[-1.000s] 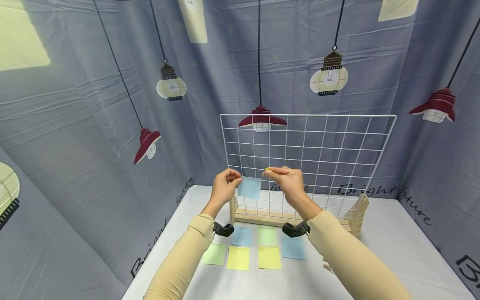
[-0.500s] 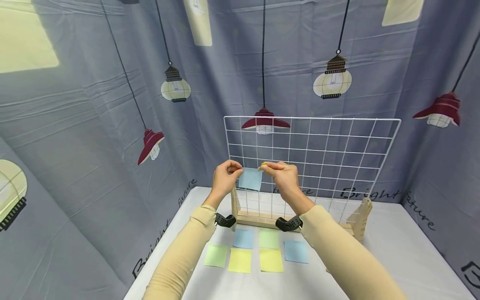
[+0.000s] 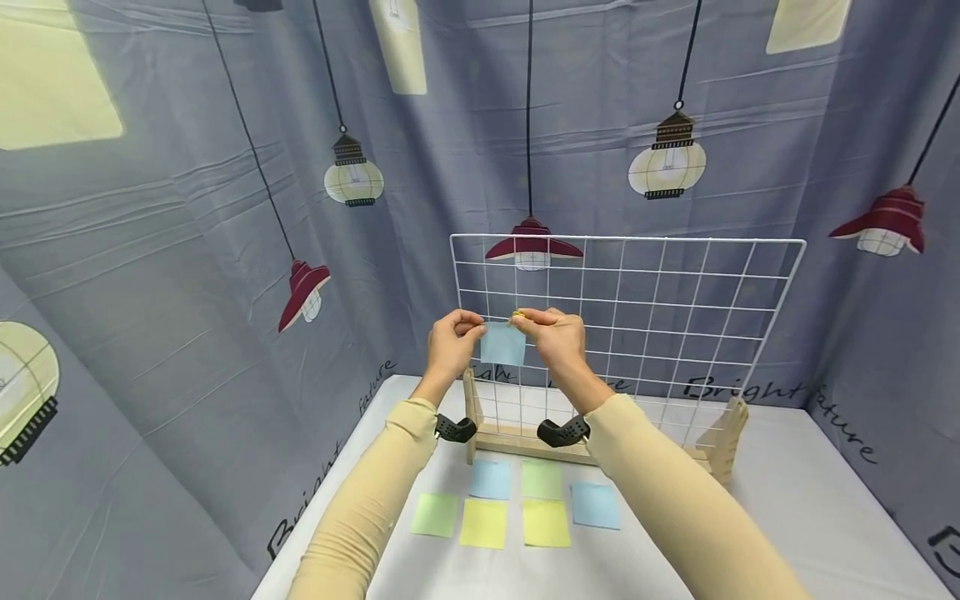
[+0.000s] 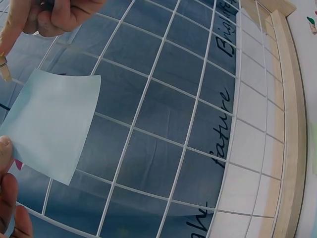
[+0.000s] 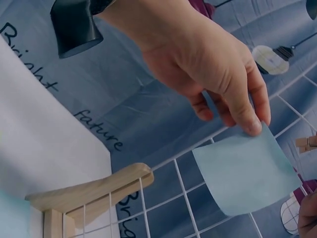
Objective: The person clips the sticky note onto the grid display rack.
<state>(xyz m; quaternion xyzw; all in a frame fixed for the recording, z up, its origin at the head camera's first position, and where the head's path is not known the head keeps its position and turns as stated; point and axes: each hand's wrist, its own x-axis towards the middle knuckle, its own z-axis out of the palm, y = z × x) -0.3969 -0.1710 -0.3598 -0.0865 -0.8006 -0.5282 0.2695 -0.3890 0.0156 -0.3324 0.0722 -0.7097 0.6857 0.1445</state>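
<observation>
Hands point(image 3: 448, 350), blue note point(image 3: 502, 344) between; grid point(image 3: 651, 331) behind

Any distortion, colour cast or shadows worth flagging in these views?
Head: bright, even light, faint soft shading on the white table between the sleeves; the clothespin is too small to read in detail. Left wrist: strong lens curvature bows the wire grid and wooden base at right. Right wrist: dimmer, bluer cast, no glare on the blue note.

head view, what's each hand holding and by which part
The left hand pinches a blue paper note by its upper left corner. The right hand holds a small clothespin with one end sticking out; the gripped part is hidden.
</observation>
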